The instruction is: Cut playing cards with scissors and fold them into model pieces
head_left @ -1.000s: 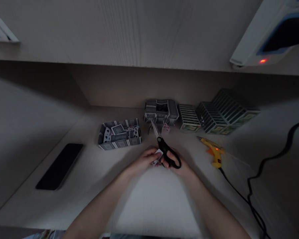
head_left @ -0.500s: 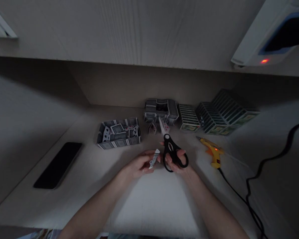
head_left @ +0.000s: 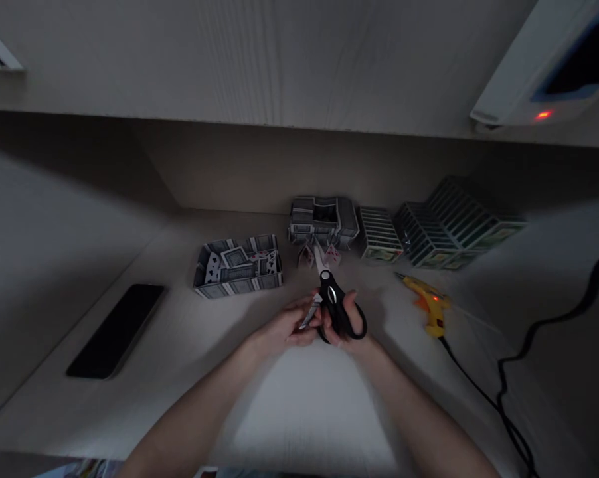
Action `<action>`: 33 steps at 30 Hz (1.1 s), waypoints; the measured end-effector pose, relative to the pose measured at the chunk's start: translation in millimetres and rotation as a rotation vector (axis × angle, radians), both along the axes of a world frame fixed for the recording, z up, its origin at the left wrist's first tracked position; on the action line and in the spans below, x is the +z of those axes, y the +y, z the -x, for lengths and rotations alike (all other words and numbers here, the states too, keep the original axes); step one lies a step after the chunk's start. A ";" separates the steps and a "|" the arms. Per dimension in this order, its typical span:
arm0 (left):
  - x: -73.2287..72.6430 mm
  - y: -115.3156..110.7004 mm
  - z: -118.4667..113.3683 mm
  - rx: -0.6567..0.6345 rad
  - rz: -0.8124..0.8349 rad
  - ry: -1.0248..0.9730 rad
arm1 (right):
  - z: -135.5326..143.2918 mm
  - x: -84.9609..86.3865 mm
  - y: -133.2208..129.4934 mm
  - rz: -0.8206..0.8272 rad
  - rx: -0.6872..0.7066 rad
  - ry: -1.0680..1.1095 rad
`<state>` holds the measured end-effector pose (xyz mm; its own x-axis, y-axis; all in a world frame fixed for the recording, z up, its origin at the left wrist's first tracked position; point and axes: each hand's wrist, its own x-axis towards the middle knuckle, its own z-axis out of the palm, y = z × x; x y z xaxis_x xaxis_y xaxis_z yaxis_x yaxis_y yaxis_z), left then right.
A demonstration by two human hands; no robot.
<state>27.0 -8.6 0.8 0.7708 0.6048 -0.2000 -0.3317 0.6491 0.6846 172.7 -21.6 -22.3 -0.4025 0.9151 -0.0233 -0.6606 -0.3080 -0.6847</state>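
Observation:
My left hand (head_left: 292, 326) pinches a small folded piece of playing card (head_left: 310, 312), patterned on its outer face. Right beside it, my right hand (head_left: 343, 330) holds black-handled scissors (head_left: 332, 299), thumb through one loop, blades pointing away from me. The two hands are close together, and the fingertips seem to meet near the card piece. Beyond the blade tips lie two small bent card pieces, a left one (head_left: 306, 256) and a right one (head_left: 332, 255) with red marks. They are in front of a grey structure made of cards (head_left: 299, 222) with an opening in its top.
An open box (head_left: 237, 286) built from cards holds loose playing cards, left of centre. A black phone (head_left: 115, 330) lies farther left. Striped card stacks (head_left: 379, 229) stand at the back right. A yellow glue gun (head_left: 431, 305) with a lit light trails a black cable (head_left: 466, 378) rightward.
My right hand has shifted left with the scissors, closer to my left hand. The card piece has tilted slightly between my left fingers.

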 end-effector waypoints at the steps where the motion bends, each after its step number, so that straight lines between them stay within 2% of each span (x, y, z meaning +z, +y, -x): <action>1: -0.8 0.2 0.6 0.000 -0.018 0.018 | -0.9 -0.1 -0.3 0.000 0.024 -0.020; 8: -2.3 -1.6 0.9 -0.018 -0.146 0.064 | -11.7 1.5 0.2 -0.041 0.197 -0.078; 12: 0.6 -2.3 3.2 -0.065 -0.195 0.106 | -15.1 10.1 -2.3 -0.081 0.259 -0.062; 17: 3.1 -0.8 8.0 -0.037 -0.208 0.154 | -20.8 21.5 -4.7 -0.043 0.339 -0.088; 20: 3.7 1.5 8.0 -0.036 -0.242 0.170 | -22.1 21.8 -1.8 -0.050 0.321 -0.083; 24: 5.6 3.2 7.0 0.023 -0.273 0.184 | -21.6 22.1 1.7 -0.051 0.182 -0.088; 27: 8.7 2.2 8.6 0.018 -0.251 0.171 | -23.3 26.0 0.9 -0.017 0.110 -0.103; 33: 15.2 -2.7 10.5 -0.041 -0.148 0.082 | -33.4 30.2 0.6 0.001 0.133 -0.071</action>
